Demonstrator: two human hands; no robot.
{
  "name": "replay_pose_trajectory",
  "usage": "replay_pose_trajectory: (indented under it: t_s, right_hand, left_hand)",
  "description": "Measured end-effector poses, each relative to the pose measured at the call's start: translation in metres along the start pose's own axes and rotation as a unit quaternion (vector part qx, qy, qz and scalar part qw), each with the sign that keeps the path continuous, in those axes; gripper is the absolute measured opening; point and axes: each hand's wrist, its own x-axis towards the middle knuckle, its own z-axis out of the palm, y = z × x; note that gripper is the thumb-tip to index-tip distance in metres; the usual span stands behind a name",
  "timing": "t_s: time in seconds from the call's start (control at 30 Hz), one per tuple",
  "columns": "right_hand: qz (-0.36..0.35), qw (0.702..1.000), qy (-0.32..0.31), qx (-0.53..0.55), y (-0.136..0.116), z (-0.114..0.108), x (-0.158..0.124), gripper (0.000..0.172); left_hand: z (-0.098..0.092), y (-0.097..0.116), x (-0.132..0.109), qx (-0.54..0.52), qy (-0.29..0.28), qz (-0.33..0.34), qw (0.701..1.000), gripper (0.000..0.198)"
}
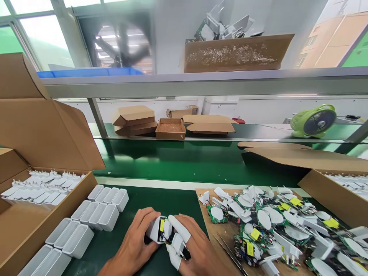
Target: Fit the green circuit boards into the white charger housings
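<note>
My left hand grips a white charger housing at the bottom centre of the view. My right hand, with white finger cots on thumb and forefinger, holds a circuit board with a yellow part at the housing's mouth. A white plug piece sits between my right fingers. Both hands are closed and touch each other over the green mat.
Rows of empty white housings lie to the left beside an open cardboard box of plug parts. A pile of circuit boards and plug pieces and tweezers lie on the right. Beyond runs a green conveyor with small boxes and a green fan.
</note>
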Motion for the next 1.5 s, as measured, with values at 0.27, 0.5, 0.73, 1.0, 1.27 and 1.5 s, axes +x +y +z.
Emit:
replay_pose_trajectory:
  t_s: [0.27,0.5,0.73,1.0,1.27,1.5]
  right_hand:
    - [0.013,1.000,-0.005,0.006,-0.001,0.001,0.001,0.061]
    - [0.012,0.997,-0.053,0.052,0.004,0.002,0.003,0.057]
    - [0.082,0.977,-0.125,0.152,0.009,-0.006,0.003,0.060]
    - [0.024,0.988,-0.099,0.119,0.014,0.004,-0.001,0.045]
    - [0.017,0.996,-0.034,0.080,0.014,0.017,-0.011,0.047]
    - [0.008,0.996,-0.087,-0.024,0.023,0.026,-0.024,0.030]
  left_hand:
    - [-0.002,0.002,0.001,-0.013,0.002,-0.008,1.000,0.060]
    - [-0.003,0.008,0.002,-0.069,-0.049,-0.008,0.996,0.062]
    - [-0.004,0.009,0.007,-0.228,-0.118,-0.135,0.957,0.052]
    - [-0.021,0.011,0.007,-0.396,-0.123,-0.138,0.899,0.098]
    - [-0.007,0.019,0.022,-0.380,0.015,-0.197,0.904,0.076]
    - [-0.015,0.059,0.043,-0.177,-0.054,-0.118,0.976,0.049]
